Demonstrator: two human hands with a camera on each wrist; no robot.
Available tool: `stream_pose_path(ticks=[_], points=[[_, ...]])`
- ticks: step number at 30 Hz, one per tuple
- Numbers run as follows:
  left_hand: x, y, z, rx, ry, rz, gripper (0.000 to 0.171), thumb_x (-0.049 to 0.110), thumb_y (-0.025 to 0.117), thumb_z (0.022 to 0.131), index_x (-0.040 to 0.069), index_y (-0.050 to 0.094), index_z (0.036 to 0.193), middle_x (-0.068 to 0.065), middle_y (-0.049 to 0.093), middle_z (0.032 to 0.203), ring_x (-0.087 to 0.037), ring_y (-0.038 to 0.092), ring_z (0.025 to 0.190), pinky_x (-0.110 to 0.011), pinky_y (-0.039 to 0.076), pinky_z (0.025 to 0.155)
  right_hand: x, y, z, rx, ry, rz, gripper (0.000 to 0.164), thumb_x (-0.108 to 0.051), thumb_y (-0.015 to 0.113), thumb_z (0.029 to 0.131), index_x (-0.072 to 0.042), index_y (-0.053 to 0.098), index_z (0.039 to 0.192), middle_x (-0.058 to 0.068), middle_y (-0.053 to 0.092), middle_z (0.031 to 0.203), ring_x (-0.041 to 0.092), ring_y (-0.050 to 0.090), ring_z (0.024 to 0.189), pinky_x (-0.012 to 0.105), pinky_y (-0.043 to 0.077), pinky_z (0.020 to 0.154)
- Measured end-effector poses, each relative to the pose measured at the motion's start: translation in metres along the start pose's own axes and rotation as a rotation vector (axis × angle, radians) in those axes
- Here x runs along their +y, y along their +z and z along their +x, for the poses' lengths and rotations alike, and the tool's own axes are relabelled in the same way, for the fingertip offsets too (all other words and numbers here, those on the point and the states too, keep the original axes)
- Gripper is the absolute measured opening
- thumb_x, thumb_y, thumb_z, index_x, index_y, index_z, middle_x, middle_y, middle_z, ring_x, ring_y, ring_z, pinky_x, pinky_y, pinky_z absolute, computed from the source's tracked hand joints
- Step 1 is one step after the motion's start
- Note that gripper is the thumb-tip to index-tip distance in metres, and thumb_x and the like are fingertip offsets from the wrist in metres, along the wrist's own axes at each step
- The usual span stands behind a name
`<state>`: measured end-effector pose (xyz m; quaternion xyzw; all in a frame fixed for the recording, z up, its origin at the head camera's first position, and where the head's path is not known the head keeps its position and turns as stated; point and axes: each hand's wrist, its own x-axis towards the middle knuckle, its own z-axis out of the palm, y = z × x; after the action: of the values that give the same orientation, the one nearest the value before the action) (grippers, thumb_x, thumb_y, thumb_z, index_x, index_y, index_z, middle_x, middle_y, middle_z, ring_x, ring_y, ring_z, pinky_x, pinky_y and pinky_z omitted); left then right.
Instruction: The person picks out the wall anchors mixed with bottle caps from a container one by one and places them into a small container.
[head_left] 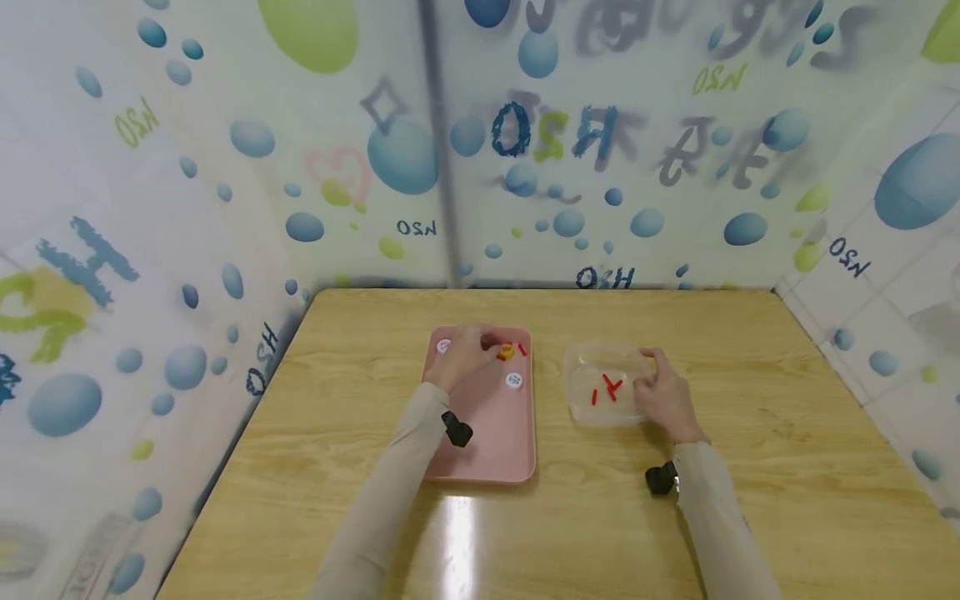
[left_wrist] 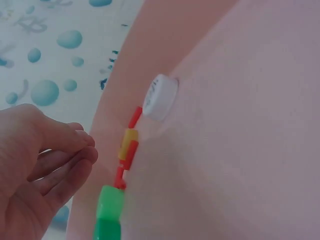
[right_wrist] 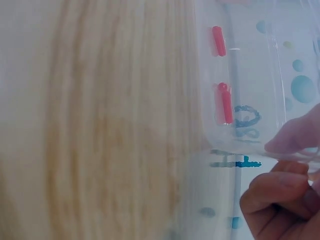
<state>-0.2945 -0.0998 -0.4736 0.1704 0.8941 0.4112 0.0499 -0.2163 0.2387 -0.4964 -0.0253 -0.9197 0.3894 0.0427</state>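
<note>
The right hand [head_left: 666, 402] pinches a clear box [head_left: 573, 379] by its edge, and red sticks [head_left: 595, 397] lie inside it. The left hand [head_left: 459, 362] is over the pink tray [head_left: 491, 454], its thumb and fingertips close together; I can't tell if they hold a tiny piece. Near them in the tray are a yellow piece [left_wrist: 130, 137], red bits [left_wrist: 135, 117] and green blocks [left_wrist: 110, 202]. A hard tug could tip the box and spill the sticks; a bumping finger could scatter the bits.
</note>
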Motion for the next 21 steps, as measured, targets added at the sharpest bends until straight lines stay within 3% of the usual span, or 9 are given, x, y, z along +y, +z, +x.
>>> stream_pose_path(ticks=[4, 11, 17, 21], points=[[-0.006, 0.000, -0.003, -0.014, -0.017, 0.000, 0.029, 0.007, 0.066, 0.097, 0.010, 0.071, 0.126, -0.005, 0.071, 0.120, -0.020, 0.064, 0.106, -0.038, 0.055, 0.099, 0.000, 0.001, 0.002, -0.005, 0.007, 0.003, 0.054, -0.007, 0.048, 0.091, -0.004, 0.042, 0.145, -0.003, 0.042, 0.060, 0.011, 0.036, 0.049, 0.028, 0.034, 0.048], [-0.018, 0.003, -0.001, 0.021, 0.013, 0.084, 0.021, 0.004, 0.065, 0.097, 0.009, 0.075, 0.115, -0.004, 0.072, 0.112, -0.019, 0.064, 0.103, -0.038, 0.055, 0.099, 0.000, 0.002, 0.004, 0.001, -0.008, -0.016, 0.053, -0.006, 0.049, 0.091, -0.004, 0.043, 0.143, -0.001, 0.046, 0.062, 0.014, 0.040, 0.052, 0.029, 0.036, 0.050], [-0.022, 0.009, 0.000, 0.030, 0.000, 0.136, 0.019, 0.005, 0.064, 0.098, 0.010, 0.076, 0.112, -0.003, 0.073, 0.111, -0.018, 0.064, 0.102, -0.036, 0.055, 0.097, -0.002, 0.002, 0.004, -0.020, 0.009, -0.020, 0.054, -0.006, 0.049, 0.092, -0.003, 0.041, 0.145, -0.002, 0.044, 0.062, 0.014, 0.039, 0.053, 0.029, 0.034, 0.051], [-0.021, 0.014, 0.003, 0.023, 0.043, 0.182, 0.019, 0.004, 0.061, 0.099, 0.007, 0.075, 0.111, -0.006, 0.074, 0.111, -0.019, 0.066, 0.104, -0.036, 0.055, 0.097, -0.004, -0.002, 0.002, -0.015, 0.018, -0.010, 0.054, -0.006, 0.049, 0.092, -0.004, 0.041, 0.145, -0.001, 0.046, 0.064, 0.015, 0.041, 0.054, 0.030, 0.036, 0.051]])
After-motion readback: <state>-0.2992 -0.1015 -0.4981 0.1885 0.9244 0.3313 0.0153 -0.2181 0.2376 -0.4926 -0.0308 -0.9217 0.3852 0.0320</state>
